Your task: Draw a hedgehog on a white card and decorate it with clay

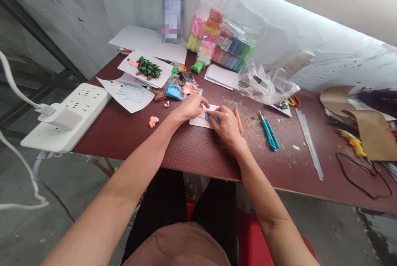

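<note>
A small white paper card (196,123) lies on the table near its front edge, bearing pink clay (202,115) and a patch of blue clay (212,117). My left hand (192,107) is at the card's upper left, fingers bent down onto it; its fingertips are partly hidden. Over the card's right side, my right hand (228,124) has its thumb and fingers closed on the blue clay, against the paper. Loose lumps of pink clay (153,122) sit left of my left forearm. Just right of my right hand lies an orange stick-like tool (238,119).
Behind the hands are opened clay packets (174,91), a hedgehog picture (149,67), a blue drawing (128,94) and bagged coloured clay (235,49). A power strip (66,117) stands at left. Rightward lie a teal cutter (269,134), glue sticks (309,144) and a yellow glue gun (356,145).
</note>
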Available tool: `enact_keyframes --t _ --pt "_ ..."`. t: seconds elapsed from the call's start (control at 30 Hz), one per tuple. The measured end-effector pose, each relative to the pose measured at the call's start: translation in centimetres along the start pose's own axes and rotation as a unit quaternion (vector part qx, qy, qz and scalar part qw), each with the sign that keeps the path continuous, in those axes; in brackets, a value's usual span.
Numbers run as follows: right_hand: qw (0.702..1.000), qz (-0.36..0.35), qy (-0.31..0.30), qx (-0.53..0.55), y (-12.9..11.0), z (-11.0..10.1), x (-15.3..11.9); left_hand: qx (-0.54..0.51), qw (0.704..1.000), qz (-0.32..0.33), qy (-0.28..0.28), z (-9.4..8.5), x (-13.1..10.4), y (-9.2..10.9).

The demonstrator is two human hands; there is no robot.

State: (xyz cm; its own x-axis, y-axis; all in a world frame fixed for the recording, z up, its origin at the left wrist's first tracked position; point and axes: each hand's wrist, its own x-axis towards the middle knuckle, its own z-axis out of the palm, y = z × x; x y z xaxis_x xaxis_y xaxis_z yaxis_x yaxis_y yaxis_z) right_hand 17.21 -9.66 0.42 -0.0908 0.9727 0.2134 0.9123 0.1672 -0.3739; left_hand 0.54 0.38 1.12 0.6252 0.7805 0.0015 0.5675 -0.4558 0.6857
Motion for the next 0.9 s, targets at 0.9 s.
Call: enact_keyframes --t 0.9 --pt "0.998 -0.041 0.041 -0.033 -0.3 0.1 -1.1 0.042 0.995 0.079 -0.035 0.3 0.4 -0.8"
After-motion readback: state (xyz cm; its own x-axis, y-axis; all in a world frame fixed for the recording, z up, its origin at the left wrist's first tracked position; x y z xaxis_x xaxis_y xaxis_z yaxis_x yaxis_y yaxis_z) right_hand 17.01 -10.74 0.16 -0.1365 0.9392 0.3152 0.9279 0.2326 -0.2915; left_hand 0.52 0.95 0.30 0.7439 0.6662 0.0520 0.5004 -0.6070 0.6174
